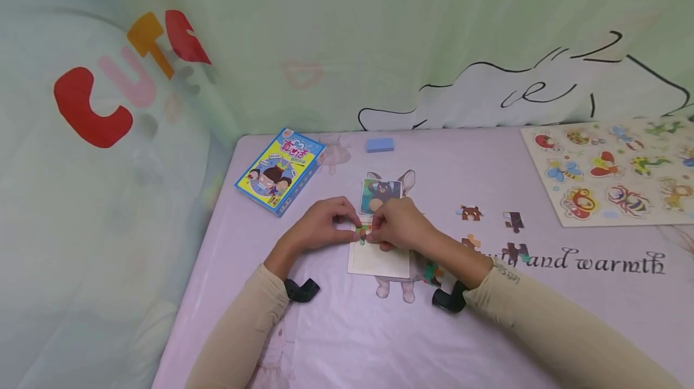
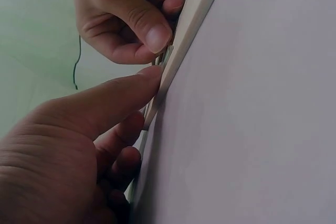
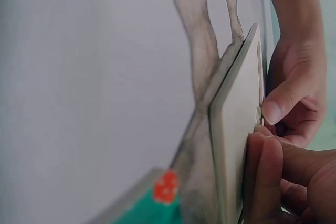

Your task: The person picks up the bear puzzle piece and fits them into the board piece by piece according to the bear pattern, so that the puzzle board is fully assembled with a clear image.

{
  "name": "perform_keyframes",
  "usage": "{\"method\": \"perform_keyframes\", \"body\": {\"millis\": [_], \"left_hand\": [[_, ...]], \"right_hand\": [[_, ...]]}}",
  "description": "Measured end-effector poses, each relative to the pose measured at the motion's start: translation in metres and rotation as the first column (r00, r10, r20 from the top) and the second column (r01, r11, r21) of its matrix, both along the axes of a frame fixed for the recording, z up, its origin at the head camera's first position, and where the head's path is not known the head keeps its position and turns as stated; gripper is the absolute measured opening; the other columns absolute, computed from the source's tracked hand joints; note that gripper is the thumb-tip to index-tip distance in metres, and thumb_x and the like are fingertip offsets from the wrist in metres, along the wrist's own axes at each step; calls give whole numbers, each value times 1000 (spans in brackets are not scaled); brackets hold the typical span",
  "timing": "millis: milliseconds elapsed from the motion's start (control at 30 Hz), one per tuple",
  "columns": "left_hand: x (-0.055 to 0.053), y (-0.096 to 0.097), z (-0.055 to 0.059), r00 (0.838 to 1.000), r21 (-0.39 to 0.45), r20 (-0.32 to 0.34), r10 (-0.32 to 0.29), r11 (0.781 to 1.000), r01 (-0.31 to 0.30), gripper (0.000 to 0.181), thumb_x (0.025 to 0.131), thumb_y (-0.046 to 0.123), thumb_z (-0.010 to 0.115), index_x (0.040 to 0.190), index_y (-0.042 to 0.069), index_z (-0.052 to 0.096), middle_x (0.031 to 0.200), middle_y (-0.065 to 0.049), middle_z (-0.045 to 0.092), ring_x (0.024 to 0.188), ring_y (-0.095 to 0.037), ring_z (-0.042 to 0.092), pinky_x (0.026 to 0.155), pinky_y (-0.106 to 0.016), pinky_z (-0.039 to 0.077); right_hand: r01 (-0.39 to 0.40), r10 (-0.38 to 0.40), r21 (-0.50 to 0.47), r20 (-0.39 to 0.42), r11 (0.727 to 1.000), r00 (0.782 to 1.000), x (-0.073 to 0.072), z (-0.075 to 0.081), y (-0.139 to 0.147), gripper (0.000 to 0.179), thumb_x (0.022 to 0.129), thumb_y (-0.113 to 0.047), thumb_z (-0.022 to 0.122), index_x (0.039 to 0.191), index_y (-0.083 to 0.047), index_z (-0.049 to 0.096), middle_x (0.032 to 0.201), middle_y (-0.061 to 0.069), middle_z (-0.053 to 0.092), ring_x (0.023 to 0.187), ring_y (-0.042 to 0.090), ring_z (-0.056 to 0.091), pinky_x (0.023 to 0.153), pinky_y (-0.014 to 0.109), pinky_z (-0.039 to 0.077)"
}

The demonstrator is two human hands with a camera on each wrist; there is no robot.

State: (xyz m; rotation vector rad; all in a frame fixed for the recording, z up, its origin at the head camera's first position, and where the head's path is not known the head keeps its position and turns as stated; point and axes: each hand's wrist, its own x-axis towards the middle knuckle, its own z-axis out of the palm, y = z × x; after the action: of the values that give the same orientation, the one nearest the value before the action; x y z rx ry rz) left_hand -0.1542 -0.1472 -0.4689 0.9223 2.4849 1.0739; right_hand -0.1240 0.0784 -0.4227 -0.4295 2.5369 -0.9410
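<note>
A cream wooden puzzle tray [image 1: 382,262] lies on the table in front of the person. In its upper left corner is a small jigsaw piece [image 1: 362,233] with green and brown on it. The left hand [image 1: 324,224] pinches this piece from the left with thumb and index finger. From the right, the right hand [image 1: 402,224] holds the same piece with its fingertips. Both wrist views show the fingertips meeting over the tray's edge, the piece mostly hidden. Just above the tray sits a bear picture card [image 1: 381,193], partly covered by the right hand.
Loose jigsaw pieces [image 1: 470,214] lie right of the tray, one partly under the right forearm. A blue and yellow card box [image 1: 281,171] stands at the back left, near a blue block [image 1: 379,146]. An insect puzzle board [image 1: 612,172] occupies the far right.
</note>
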Motion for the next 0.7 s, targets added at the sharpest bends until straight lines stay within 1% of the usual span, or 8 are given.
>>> {"method": "perform_keyframes", "body": {"millis": [167, 333, 467, 600, 700], "left_hand": [[0, 0, 0, 1000, 5, -2, 11, 1000, -11, 12, 86, 30, 83, 96, 25, 77, 99, 14, 65, 90, -7, 57, 81, -26, 46], [1, 1, 1, 1000, 6, 13, 11, 1000, -11, 12, 87, 30, 82, 96, 25, 77, 99, 14, 65, 92, -7, 57, 82, -27, 47], [1, 1, 0, 1000, 9, 14, 14, 1000, -14, 11, 88, 29, 82, 97, 25, 77, 99, 14, 65, 92, -7, 58, 83, -27, 47], [0, 1, -1, 1000, 7, 10, 17, 1000, -17, 10, 88, 28, 82, 96, 26, 77, 99, 14, 65, 91, -6, 57, 83, -26, 47], [1, 1, 0, 1000, 12, 9, 14, 1000, -14, 10, 88, 27, 81, 96, 25, 77, 99, 13, 66, 92, -7, 58, 83, -26, 48]], "right_hand": [[-14, 14, 13, -16, 1000, 1000, 0, 2, -1, 26, 85, -22, 84, 65, -14, 70, 50, -4, 60, 48, 7, 58, 53, 24, 38], [-1, 2, 21, -13, 1000, 1000, 0, 3, -1, 26, 85, -23, 84, 65, -14, 70, 50, -4, 60, 47, 7, 57, 52, 24, 38], [6, -6, 27, -8, 1000, 1000, 0, 2, -2, 25, 85, -22, 83, 65, -14, 70, 51, -4, 60, 47, 7, 58, 53, 23, 40], [3, -3, 16, 1, 1000, 1000, 0, 1, -2, 23, 85, -20, 83, 67, -13, 71, 52, -4, 61, 47, 8, 60, 52, 23, 40], [-2, 2, 8, 8, 1000, 1000, 0, 2, -2, 23, 86, -20, 83, 68, -12, 71, 52, -3, 62, 47, 8, 61, 53, 23, 41]]}}
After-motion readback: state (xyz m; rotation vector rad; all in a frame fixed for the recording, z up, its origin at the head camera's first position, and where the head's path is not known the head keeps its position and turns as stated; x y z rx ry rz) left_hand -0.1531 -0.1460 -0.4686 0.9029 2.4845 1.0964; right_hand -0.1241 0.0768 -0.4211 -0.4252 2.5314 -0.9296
